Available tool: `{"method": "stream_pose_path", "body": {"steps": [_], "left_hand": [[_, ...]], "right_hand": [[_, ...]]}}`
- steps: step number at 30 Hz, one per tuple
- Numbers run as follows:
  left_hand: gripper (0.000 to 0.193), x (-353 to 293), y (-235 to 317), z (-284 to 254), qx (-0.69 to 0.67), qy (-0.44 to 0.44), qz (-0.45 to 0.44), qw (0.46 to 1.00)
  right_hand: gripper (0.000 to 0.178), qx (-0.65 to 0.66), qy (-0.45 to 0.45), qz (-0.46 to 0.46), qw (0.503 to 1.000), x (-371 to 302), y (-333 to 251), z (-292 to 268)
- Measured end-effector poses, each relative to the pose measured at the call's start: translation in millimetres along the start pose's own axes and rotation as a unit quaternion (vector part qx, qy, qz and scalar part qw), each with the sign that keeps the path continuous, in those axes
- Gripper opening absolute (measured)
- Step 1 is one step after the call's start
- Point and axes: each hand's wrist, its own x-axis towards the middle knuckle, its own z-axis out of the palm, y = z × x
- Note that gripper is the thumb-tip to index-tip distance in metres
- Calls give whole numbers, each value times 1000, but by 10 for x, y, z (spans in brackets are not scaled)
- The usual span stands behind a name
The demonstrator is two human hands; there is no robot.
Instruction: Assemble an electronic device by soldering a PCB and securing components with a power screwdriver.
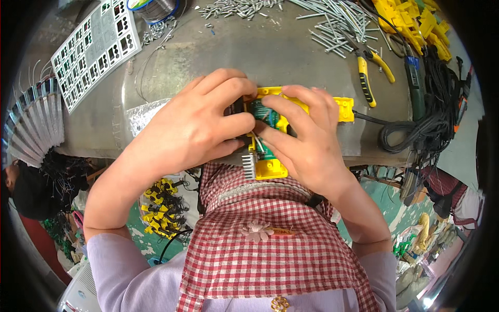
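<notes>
Near the table's front edge, both hands work on a yellow plastic housing (272,169) with a green circuit board (258,109) inside. My left hand (200,125) reaches in from the left, its fingers curled around a dark part (235,109) at the housing's left side; the fingers mostly hide this part. Across the housing lies my right hand (306,132), thumb and fingers pressed on its right and far edges. A silver finned metal piece (249,165) sticks out at the lower left of the housing. From the yellow right end (344,109) runs a black cable (370,119).
Loose screws (239,8) and long bolts (338,23) lie at the back. Yellow-handled pliers (367,83) rest at the right, beside coiled black cable (410,138) and yellow parts (413,23). Left are a sticker sheet (96,49), a solder spool (156,9) and fanned clear strips (36,119).
</notes>
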Motion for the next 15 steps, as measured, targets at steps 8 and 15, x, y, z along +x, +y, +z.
{"method": "stream_pose_path", "body": {"steps": [8,15], "left_hand": [[52,11,14,-122,-159,-7,-61,985],[48,649,332,91,-30,1,-123,992]], "right_hand": [[25,-77,52,175,980,-537,592,-672],[29,-57,9,169,984,-541,692,-549]]}}
